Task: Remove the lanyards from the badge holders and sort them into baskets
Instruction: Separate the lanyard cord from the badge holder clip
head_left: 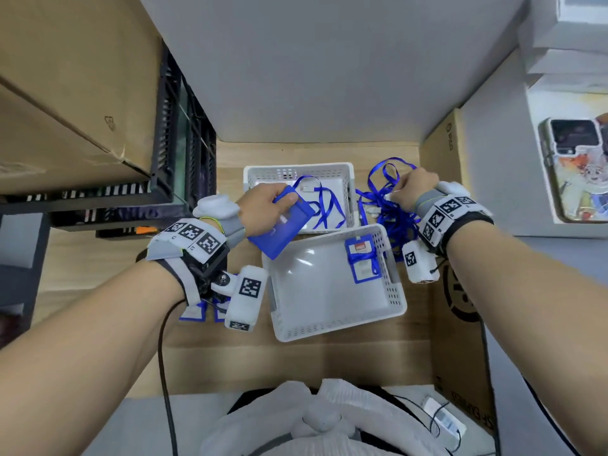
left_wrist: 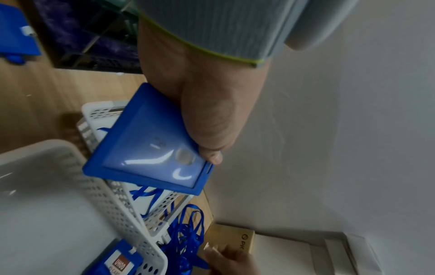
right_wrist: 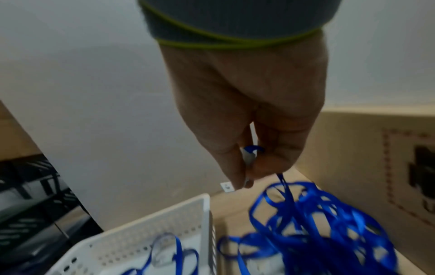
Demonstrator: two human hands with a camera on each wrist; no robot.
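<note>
I'm gripping 1 blue badge holder (head_left: 285, 222) in my left hand (head_left: 263, 210); my right hand (head_left: 413, 192) is pinching a lanyard clip (right_wrist: 249, 158) above the tangled lanyards (head_left: 390, 205); 2 white baskets (head_left: 396, 292).

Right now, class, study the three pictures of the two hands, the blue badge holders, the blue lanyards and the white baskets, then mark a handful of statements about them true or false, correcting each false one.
1. The left hand grips a blue plastic badge holder. True.
2. The right hand is empty. False: it pinches a lanyard clip above the tangled blue lanyard pile.
3. The nearer white perforated basket holds one badge holder with a card. True.
4. The farther white basket holds badge holders only. False: blue lanyard ribbon lies in it.
5. The lanyard pile lies inside a basket. False: it lies on the wooden table beside them.
</note>
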